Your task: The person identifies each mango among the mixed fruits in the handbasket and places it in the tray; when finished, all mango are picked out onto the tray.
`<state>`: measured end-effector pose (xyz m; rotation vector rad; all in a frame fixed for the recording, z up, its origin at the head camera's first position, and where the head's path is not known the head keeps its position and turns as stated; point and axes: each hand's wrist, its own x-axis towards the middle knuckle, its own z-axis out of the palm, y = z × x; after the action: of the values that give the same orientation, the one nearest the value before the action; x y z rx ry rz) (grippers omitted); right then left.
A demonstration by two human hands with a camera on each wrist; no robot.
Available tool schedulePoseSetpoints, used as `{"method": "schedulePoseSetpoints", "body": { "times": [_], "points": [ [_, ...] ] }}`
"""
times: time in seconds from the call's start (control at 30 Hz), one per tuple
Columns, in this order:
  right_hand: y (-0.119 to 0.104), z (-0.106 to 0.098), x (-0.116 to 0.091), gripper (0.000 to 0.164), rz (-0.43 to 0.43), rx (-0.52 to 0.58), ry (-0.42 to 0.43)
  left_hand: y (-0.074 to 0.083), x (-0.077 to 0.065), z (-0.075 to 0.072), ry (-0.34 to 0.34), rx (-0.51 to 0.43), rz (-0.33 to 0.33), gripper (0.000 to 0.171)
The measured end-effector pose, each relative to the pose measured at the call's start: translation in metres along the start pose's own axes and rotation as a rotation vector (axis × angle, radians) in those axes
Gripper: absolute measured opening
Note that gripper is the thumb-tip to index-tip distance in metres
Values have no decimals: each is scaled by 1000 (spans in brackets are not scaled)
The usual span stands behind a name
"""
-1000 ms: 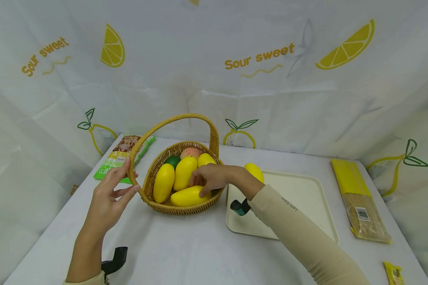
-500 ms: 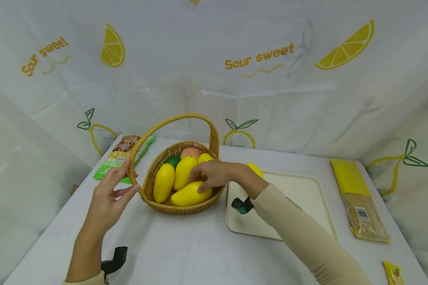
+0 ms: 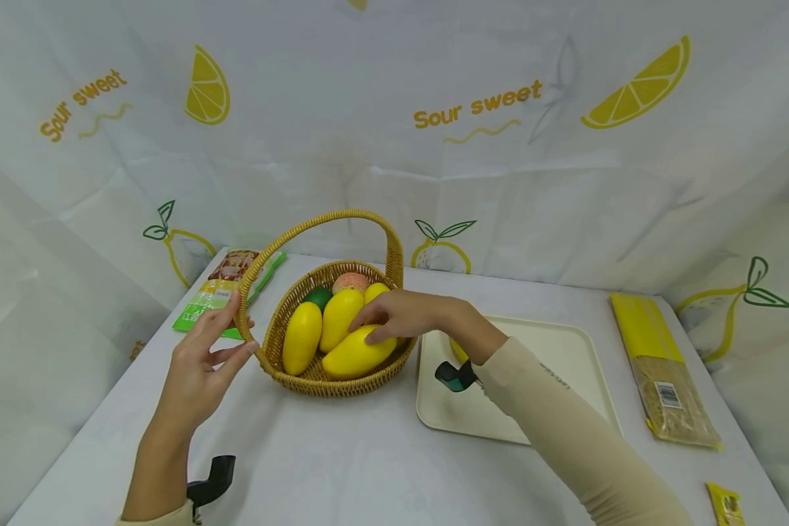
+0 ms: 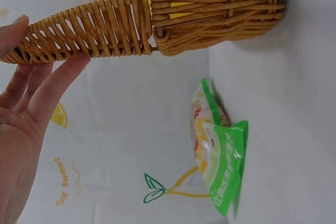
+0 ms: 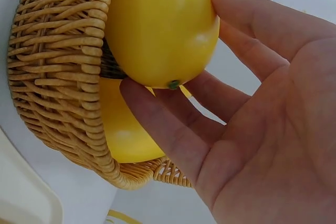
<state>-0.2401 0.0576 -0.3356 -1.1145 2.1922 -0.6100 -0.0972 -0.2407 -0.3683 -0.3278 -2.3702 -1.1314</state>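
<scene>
A wicker basket [image 3: 332, 389] with a tall arched handle [image 3: 322, 218] stands on the white table. My left hand [image 3: 200, 365] holds the left foot of the handle between thumb and fingers. Inside the basket, my right hand [image 3: 401, 314] grips a yellow mango [image 3: 358, 356]; in the right wrist view thumb and fingers surround the end of this mango [image 5: 163, 24], which rises above the rim. More mangoes [image 3: 302, 340] lie beside it, with a dark green fruit [image 3: 318, 296] and a pinkish speckled round fruit [image 3: 351, 282] behind.
A cream tray [image 3: 565, 372] lies right of the basket, with a yellow fruit [image 3: 458, 351] partly hidden by my right forearm. A green snack bag [image 3: 200, 303] lies at the back left. A yellow-topped packet [image 3: 664, 372] and a small yellow sachet [image 3: 725, 504] lie at the right.
The right hand has moved slightly up and to the right, and the front mango has shifted and tilted with it. The left hand and basket have stayed in place.
</scene>
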Motion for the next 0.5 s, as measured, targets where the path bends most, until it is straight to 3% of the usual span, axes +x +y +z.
{"method": "schedulePoseSetpoints", "body": {
  "times": [0.5],
  "points": [
    [5,-12,-23,40,-51,93,103,-1,-1,0,1,-9,8,90]
  ]
}}
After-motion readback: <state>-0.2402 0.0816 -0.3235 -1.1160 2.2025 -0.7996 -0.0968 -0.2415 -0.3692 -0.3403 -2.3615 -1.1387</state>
